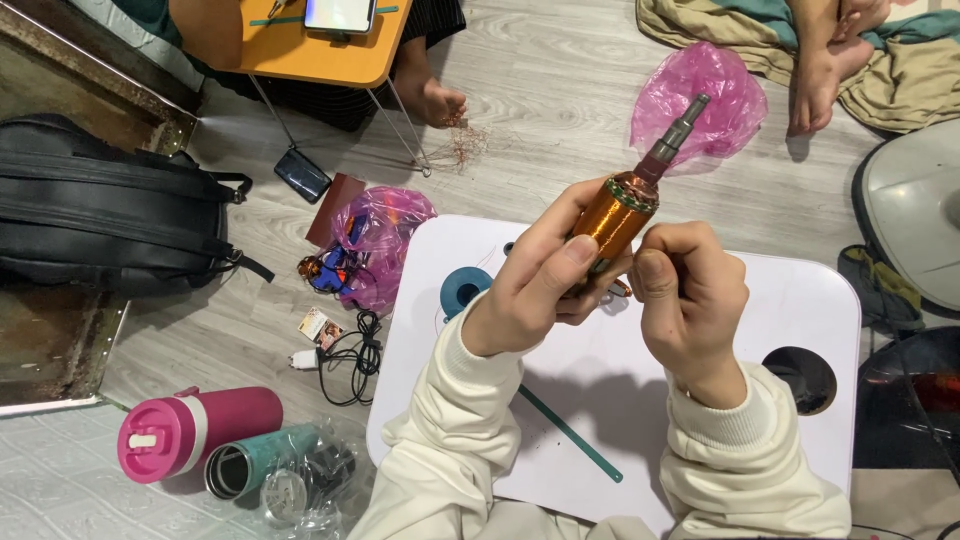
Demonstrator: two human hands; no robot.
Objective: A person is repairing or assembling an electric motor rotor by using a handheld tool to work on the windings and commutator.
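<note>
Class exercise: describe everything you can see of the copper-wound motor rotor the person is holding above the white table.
The rotor is a cylinder wrapped in shiny orange-copper wire, with a darker winding ring at its top and a grey stepped metal shaft rising from it. It is tilted, shaft pointing up and to the right. The left hand wraps its lower body; the right hand is closed beside its lower end. It is held above the white table, not resting on it.

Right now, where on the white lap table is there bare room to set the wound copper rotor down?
The white lap table is bare along its right side, between the right hand and the round cup hole. The near middle, by the teal stick, is partly free. The far left corner is crowded: blue spool and left hand holding the copper rotor.
</note>
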